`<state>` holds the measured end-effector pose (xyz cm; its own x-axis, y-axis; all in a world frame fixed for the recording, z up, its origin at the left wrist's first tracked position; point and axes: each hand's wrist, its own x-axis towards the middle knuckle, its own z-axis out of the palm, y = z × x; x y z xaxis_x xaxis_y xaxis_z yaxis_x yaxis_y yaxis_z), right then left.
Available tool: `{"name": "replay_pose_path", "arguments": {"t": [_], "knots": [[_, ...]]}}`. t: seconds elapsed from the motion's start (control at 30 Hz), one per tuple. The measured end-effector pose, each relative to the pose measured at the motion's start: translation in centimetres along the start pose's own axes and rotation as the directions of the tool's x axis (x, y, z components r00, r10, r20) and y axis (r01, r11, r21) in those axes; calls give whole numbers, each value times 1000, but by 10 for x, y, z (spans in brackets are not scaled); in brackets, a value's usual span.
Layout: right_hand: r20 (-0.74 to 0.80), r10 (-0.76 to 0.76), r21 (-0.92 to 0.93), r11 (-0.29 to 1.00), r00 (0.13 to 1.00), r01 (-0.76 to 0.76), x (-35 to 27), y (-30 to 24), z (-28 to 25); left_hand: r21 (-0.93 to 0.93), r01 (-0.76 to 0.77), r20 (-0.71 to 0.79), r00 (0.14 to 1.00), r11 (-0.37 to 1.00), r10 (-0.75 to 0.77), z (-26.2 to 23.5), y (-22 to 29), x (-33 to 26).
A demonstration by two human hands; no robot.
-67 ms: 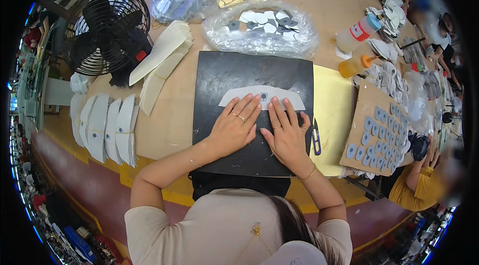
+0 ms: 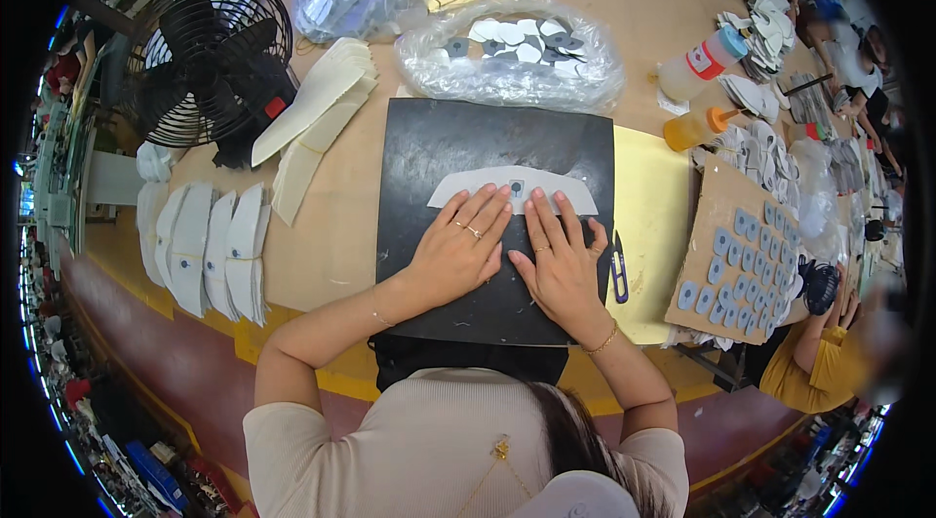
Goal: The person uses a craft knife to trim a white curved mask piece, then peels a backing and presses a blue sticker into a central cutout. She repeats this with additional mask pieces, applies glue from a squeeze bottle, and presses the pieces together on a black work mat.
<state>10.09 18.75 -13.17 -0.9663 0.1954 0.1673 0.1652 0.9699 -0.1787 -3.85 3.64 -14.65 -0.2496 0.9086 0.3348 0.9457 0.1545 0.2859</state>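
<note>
A pale, arched piece of fabric lies flat on a black mat. In its middle sits a small grey patch with a dark emblem. My left hand rests flat on the mat, its stretched fingertips on the fabric just left of the patch. On the other side my right hand lies flat too, fingertips on the fabric right of the patch, thumb spread toward the left hand. Neither hand grips anything; the fabric's lower edge is partly hidden under the fingers.
Purple-handled thread snips lie right of the mat, near a cardboard sheet bearing several grey patches. Behind are a plastic bag of patches and two bottles. A black fan and fabric stacks stand left. A co-worker's yellow sleeve shows right.
</note>
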Motion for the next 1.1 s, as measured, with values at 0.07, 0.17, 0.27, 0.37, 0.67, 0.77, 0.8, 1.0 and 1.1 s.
{"name": "replay_pose_path", "arguments": {"t": [0.07, 0.17, 0.27, 0.37, 0.67, 0.77, 0.8, 1.0, 1.1], "knots": [[7, 1, 7, 1000, 1000, -1, 2, 0, 1, 0, -4, 2, 1000, 1000, 4, 0, -1, 0], [11, 1, 0, 1000, 1000, -1, 5, 2, 3, -5, -5, 6, 1000, 1000, 5, 1, -4, 2], [12, 2, -11, 1000, 1000, -2, 6, 2, 3, -8, -2, 12, 1000, 1000, 2, 1, -4, 3], [20, 8, -18, 1000, 1000, -7, 7, 1, 4, -16, 3, 19, 1000, 1000, -3, 1, -4, 4], [39, 13, -19, 1000, 999, -12, 8, 2, 4, -85, 48, 28, 999, 995, -46, 1, -3, 7], [34, 18, -43, 999, 999, -16, 10, 2, 4, -83, 45, 31, 999, 996, -42, -2, -2, 10], [36, 24, -32, 999, 999, -23, 10, 2, 4, -91, 43, 32, 999, 995, -40, -4, -2, 11], [30, 29, -5, 1000, 999, -28, 14, 1, 2, -123, 19, 35, 999, 992, -15, -11, -4, 21], [6, 25, -12, 1000, 1000, -25, 19, 0, 1, -133, 5, 46, 999, 991, 1, -13, -7, 23]]}}
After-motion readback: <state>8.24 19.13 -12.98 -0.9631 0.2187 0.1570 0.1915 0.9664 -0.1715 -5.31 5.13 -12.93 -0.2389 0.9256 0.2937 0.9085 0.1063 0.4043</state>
